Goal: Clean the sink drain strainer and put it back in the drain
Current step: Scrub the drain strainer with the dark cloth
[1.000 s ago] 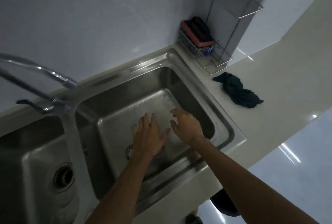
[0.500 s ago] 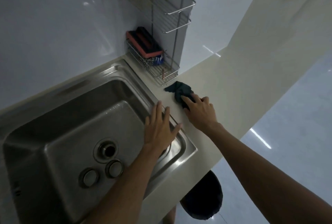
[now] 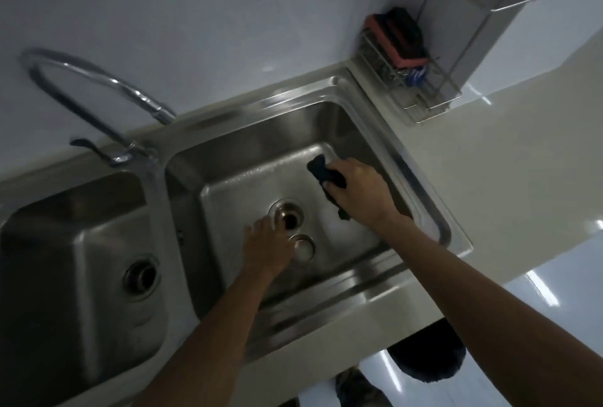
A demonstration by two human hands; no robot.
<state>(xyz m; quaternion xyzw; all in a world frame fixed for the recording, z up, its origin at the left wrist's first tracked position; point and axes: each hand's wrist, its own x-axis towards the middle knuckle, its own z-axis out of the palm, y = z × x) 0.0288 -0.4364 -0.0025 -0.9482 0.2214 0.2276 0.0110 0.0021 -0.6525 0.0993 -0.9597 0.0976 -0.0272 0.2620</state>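
Nearest in the right basin (image 3: 248, 152), the left hand (image 3: 266, 245) sits low, right up against the left edge of the round strainer (image 3: 303, 246), and I can't tell if that grip is closed on anything. The open drain (image 3: 289, 216) is just past it. Farther right, the right hand (image 3: 359, 192) has its grip clamped on a dark cloth (image 3: 321, 168).

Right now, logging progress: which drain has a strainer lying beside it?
The right basin's drain, by the left hand; the strainer lies beside it. The left basin's drain has none.
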